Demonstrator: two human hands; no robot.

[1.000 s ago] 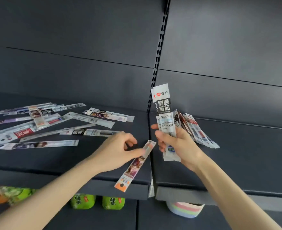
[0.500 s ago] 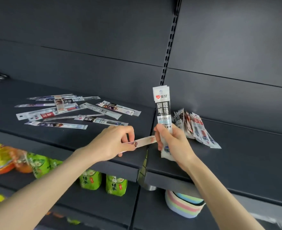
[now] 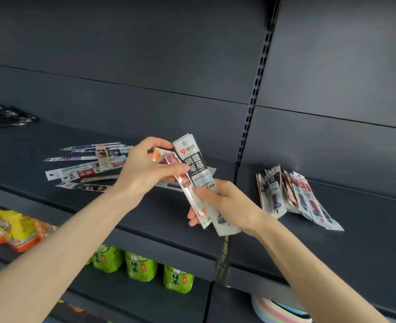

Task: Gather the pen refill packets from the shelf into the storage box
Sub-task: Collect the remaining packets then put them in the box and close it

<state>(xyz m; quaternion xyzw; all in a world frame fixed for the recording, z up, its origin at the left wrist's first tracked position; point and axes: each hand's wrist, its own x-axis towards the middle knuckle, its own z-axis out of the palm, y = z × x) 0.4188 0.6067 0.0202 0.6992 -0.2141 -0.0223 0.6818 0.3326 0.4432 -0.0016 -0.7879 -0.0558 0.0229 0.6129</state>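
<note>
My right hand (image 3: 227, 203) grips a bundle of pen refill packets (image 3: 196, 164), tall white and black ones held nearly upright over the shelf's front. My left hand (image 3: 145, 169) pinches the top of a narrow orange and pink packet (image 3: 187, 185) and lays it against the front of that bundle. Several more packets (image 3: 85, 169) lie scattered flat on the dark shelf (image 3: 169, 215) to the left. Another fanned heap of packets (image 3: 292, 194) rests on the shelf to the right. No storage box is in view.
A slotted upright (image 3: 255, 89) divides the two shelf bays. Below, green tea bottles (image 3: 141, 266) and yellow-orange snack bags (image 3: 10, 227) line the lower shelf. A pastel striped round container (image 3: 276, 313) sits at the bottom right. Dark items (image 3: 5, 115) lie far left.
My left hand has carried the narrow orange packet up and right, from beside the bundle to flat against it. The view has shifted, so the shelf appears farther left.
</note>
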